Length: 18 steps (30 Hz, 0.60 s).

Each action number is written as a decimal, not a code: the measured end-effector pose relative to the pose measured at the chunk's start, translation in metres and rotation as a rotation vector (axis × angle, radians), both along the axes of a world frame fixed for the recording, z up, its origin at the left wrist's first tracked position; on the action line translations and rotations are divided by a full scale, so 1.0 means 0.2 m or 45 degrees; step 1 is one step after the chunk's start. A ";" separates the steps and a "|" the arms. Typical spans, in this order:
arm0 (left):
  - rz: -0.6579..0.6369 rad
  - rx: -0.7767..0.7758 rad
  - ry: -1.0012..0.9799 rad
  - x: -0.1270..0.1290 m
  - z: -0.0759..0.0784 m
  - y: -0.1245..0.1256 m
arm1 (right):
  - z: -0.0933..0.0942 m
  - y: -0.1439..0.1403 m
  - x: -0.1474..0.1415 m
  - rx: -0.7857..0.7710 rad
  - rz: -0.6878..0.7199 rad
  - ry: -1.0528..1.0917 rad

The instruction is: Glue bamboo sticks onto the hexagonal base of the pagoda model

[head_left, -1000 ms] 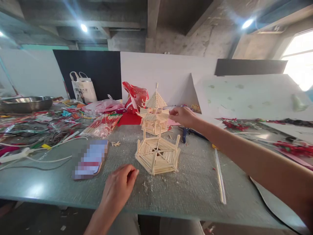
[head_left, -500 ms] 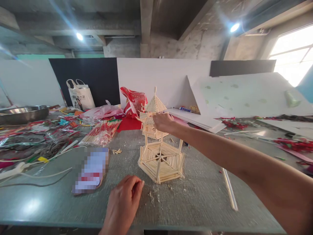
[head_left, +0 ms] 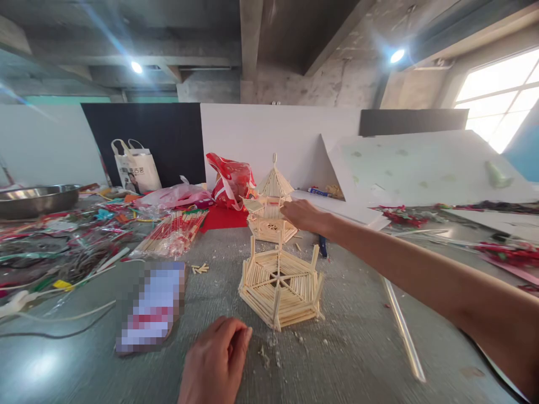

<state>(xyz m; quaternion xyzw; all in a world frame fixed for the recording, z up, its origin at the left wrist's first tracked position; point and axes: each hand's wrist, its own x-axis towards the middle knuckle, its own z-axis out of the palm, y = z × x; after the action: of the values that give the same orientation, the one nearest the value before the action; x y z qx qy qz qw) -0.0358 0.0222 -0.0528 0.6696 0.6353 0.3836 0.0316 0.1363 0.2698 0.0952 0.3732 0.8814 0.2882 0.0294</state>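
While your right hand (head_left: 304, 215) reaches forward across the grey-green worktop (head_left: 362, 348), its fingers pinch the eave of the pale pointed-roof tower section built of wooden sticks (head_left: 272, 205), which stands at the middle of the worktop toward the back.

- Right hand: grasping the tower section at its right side, arm stretched in from the lower right.
- Left hand (head_left: 217, 362): loosely curled, knuckles up, holding nothing, resting on the worktop at the near edge.
- Hexagonal base of pale wooden sticks with upright corner posts (head_left: 280, 283): flat on the worktop just beyond your left hand, directly in front of the tower section, close to it; whether the two touch cannot be told.
- Pale crumbs and sawdust (head_left: 269, 350): scattered between your left hand and the base.
- Blurred flat card (head_left: 149, 306): left of your left hand.
- Small loose sticks (head_left: 200, 269): just beyond that card.
- Clear tube (head_left: 402, 328): lying right of the base, under your right forearm.
- Packet of red-tipped sticks in clear wrap (head_left: 172, 233): left of the tower section.
- Red plastic bag (head_left: 231, 177): behind the tower section.
- White tote bag (head_left: 135, 168): far left, against the black board.
- Metal bowl (head_left: 36, 199): far left edge.
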 end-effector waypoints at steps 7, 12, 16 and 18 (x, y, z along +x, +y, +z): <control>-0.011 0.032 0.008 0.00 0.01 0.00 | -0.04 0.08 0.16 0.132 0.138 -0.063; -0.015 0.067 0.006 0.00 0.01 0.00 | -0.07 0.12 0.23 0.149 0.179 -0.029; -0.026 0.068 0.003 0.00 0.01 0.00 | -0.06 0.09 0.25 0.102 0.154 0.041; -0.029 0.046 -0.003 0.00 0.02 0.00 | -0.05 0.06 0.26 0.079 0.145 0.113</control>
<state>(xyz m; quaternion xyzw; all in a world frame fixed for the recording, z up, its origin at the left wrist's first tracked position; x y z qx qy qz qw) -0.0359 0.0223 -0.0496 0.6768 0.6207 0.3952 0.0246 0.1874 0.2818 0.0858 0.3355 0.8922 0.2999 -0.0377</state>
